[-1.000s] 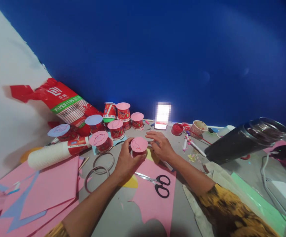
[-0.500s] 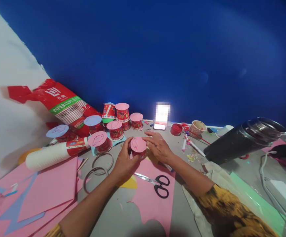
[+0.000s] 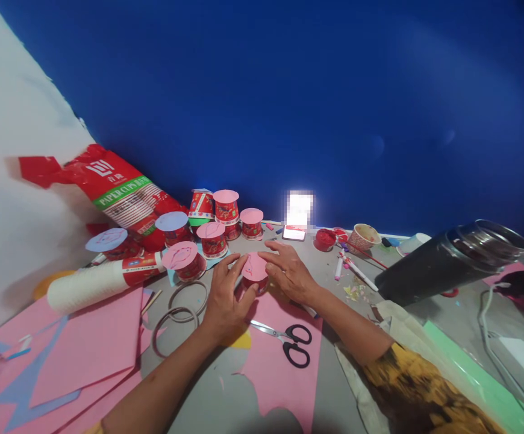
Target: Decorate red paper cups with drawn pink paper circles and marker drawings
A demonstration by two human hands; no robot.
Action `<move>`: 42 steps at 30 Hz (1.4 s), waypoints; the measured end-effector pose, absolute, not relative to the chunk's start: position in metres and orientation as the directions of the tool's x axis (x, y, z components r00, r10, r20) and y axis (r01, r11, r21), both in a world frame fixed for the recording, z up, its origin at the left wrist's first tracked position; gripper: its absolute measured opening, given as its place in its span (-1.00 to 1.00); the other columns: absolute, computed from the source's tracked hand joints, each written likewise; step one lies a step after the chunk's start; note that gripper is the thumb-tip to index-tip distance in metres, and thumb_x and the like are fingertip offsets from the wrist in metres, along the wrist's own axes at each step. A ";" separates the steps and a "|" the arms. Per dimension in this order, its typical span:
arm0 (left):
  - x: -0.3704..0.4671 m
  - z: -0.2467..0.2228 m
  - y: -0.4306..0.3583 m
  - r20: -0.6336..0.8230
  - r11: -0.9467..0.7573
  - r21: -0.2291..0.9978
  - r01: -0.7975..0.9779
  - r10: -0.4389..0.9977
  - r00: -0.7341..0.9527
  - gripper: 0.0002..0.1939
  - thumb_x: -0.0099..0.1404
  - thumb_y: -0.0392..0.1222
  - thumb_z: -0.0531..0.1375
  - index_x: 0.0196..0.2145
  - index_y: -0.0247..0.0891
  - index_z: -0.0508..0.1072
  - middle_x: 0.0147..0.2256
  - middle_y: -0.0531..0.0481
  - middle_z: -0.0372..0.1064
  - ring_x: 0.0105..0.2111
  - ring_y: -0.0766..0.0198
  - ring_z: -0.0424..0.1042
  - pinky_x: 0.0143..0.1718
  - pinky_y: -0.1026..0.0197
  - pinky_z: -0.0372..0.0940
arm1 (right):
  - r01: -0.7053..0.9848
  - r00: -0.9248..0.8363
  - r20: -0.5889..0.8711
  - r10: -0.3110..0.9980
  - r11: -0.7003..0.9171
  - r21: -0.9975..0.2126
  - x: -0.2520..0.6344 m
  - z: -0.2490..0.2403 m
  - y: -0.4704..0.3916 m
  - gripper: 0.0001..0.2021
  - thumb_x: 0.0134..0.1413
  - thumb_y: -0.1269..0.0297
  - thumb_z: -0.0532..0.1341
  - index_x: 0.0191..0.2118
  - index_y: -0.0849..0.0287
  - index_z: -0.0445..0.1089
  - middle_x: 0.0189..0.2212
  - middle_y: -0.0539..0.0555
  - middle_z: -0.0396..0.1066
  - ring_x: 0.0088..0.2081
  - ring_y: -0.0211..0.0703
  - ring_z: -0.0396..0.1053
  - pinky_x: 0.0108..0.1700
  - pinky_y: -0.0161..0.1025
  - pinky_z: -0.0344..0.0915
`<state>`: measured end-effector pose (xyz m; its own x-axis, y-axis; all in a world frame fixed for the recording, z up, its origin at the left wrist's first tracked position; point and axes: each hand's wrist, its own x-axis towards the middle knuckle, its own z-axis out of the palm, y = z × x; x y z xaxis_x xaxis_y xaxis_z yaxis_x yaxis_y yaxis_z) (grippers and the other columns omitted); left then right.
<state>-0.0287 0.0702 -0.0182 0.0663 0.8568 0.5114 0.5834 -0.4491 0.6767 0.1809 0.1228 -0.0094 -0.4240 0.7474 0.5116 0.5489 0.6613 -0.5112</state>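
Observation:
Between my hands stands a red paper cup (image 3: 253, 286), bottom up, capped by a pink paper disc (image 3: 255, 265) with a fish-like drawing. My left hand (image 3: 228, 296) grips its left side, index finger at the disc's edge and thumb across the front. From the right, my right hand (image 3: 291, 274) holds the disc's edge and cup with bent fingers; its thumb is mostly hidden. Just in front, black-handled scissors (image 3: 284, 337) lie on a cut pink paper sheet (image 3: 284, 386). Similar disc-topped cups (image 3: 184, 260) stand behind to the left, with pink or blue discs.
Left are a stack of white cups (image 3: 90, 286), a red paper-cup bag (image 3: 131, 196), tape rings (image 3: 176, 325) and pink sheets (image 3: 90, 343). A lit phone (image 3: 294, 232) stands at the back. Markers (image 3: 360, 274), a patterned cup (image 3: 364, 238) and a black flask (image 3: 429, 265) lie right.
My left hand's fingers have shifted and spread slightly along the cup's left side. The right hand stays at the disc's right edge. The whole view has moved slightly.

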 end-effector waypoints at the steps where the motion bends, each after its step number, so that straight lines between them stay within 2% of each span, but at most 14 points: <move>1: -0.029 -0.019 0.070 0.516 -0.449 0.657 0.605 0.853 0.073 -0.45 0.33 -0.13 0.26 0.26 -0.07 0.40 0.20 -0.19 0.27 0.22 -0.11 0.30 0.31 -0.23 0.18 | 0.549 -0.425 0.515 0.745 0.664 -0.508 0.181 -0.010 0.123 -0.57 0.50 0.08 0.00 0.19 0.08 0.51 0.24 0.25 0.39 0.26 0.13 0.29 0.31 0.24 0.25; 7: -0.029 -0.020 0.070 0.533 -0.458 0.602 0.654 0.840 0.098 -0.44 0.34 -0.13 0.25 0.28 -0.11 0.37 0.20 -0.20 0.27 0.22 -0.12 0.29 0.29 -0.22 0.21 | 0.553 -0.423 0.515 0.745 0.663 -0.504 0.181 -0.012 0.122 -0.59 0.50 0.10 0.02 0.19 0.04 0.51 0.23 0.24 0.39 0.27 0.13 0.29 0.31 0.25 0.26; 13: -0.025 -0.021 0.072 0.537 -0.480 0.594 0.646 0.834 0.127 -0.27 0.33 -0.07 0.31 0.38 -0.09 0.20 0.25 -0.22 0.21 0.26 -0.12 0.25 0.31 -0.22 0.19 | 0.528 -0.443 0.516 0.733 0.679 -0.510 0.179 -0.010 0.123 -0.51 0.48 0.01 0.06 0.34 0.08 0.36 0.30 0.29 0.32 0.32 0.14 0.24 0.35 0.24 0.20; 16: -0.022 -0.020 0.075 0.538 -0.464 0.604 0.648 0.837 0.097 -0.26 0.29 -0.04 0.36 0.35 -0.10 0.24 0.22 -0.22 0.23 0.25 -0.12 0.25 0.31 -0.22 0.19 | 0.545 -0.470 0.475 0.744 0.668 -0.508 0.175 -0.005 0.124 -0.49 0.45 -0.05 0.09 0.31 0.10 0.39 0.32 0.32 0.28 0.33 0.19 0.21 0.34 0.27 0.20; 21: -0.020 -0.020 0.078 0.526 -0.428 0.619 0.659 0.849 0.058 -0.46 0.31 -0.20 0.30 0.23 -0.11 0.40 0.18 -0.18 0.27 0.20 -0.06 0.30 0.29 -0.20 0.23 | 0.573 -0.493 0.411 0.767 0.641 -0.510 0.171 -0.002 0.122 -0.50 0.44 -0.04 0.11 0.29 0.11 0.42 0.34 0.34 0.26 0.33 0.23 0.20 0.34 0.28 0.17; 25: -0.021 -0.025 0.079 0.534 -0.431 0.631 0.645 0.845 0.042 -0.36 0.30 -0.13 0.33 0.29 -0.13 0.30 0.19 -0.20 0.29 0.22 -0.07 0.31 0.27 -0.19 0.26 | 0.518 -0.453 0.459 0.764 0.645 -0.562 0.176 -0.004 0.124 -0.43 0.41 -0.09 0.12 0.31 0.19 0.37 0.32 0.37 0.30 0.34 0.23 0.22 0.36 0.27 0.16; 28: -0.020 -0.028 0.080 0.495 -0.385 0.674 0.630 0.869 0.001 -0.16 0.22 -0.02 0.39 0.36 -0.16 0.17 0.24 -0.25 0.27 0.24 -0.11 0.30 0.26 -0.22 0.25 | 0.436 -0.320 0.504 0.803 0.597 -0.674 0.185 -0.002 0.130 -0.47 0.40 -0.10 0.11 0.29 0.11 0.38 0.27 0.28 0.39 0.27 0.15 0.32 0.24 0.15 0.33; 32: -0.013 -0.026 0.080 0.431 -0.315 0.723 0.615 0.901 -0.045 -0.11 0.17 -0.03 0.41 0.36 -0.19 0.15 0.22 -0.26 0.28 0.24 -0.13 0.30 0.28 -0.24 0.22 | 0.339 -0.154 0.427 0.891 0.453 -0.824 0.194 -0.002 0.136 -0.55 0.36 -0.09 0.14 0.11 0.11 0.51 0.12 0.21 0.50 0.12 0.08 0.44 0.06 0.00 0.45; 37: -0.003 -0.024 0.078 0.365 -0.252 0.795 0.552 0.925 -0.102 -0.13 0.19 -0.07 0.39 0.38 -0.18 0.16 0.24 -0.26 0.28 0.24 -0.12 0.31 0.27 -0.20 0.23 | 0.312 -0.104 0.376 0.921 0.389 -0.867 0.193 -0.009 0.138 -0.54 0.33 -0.10 0.14 0.01 0.15 0.56 0.00 0.21 0.56 0.02 0.05 0.49 -0.03 -0.04 0.47; 42: -0.004 -0.025 0.078 0.315 -0.226 0.862 0.454 0.940 -0.130 -0.13 0.21 -0.11 0.36 0.40 -0.17 0.15 0.24 -0.27 0.29 0.24 -0.10 0.33 0.26 -0.17 0.23 | 0.283 -0.087 0.322 0.943 0.333 -0.899 0.193 0.001 0.142 -0.55 0.32 -0.06 0.13 0.04 0.18 0.51 -0.11 0.19 0.58 -0.11 -0.02 0.54 -0.18 -0.15 0.48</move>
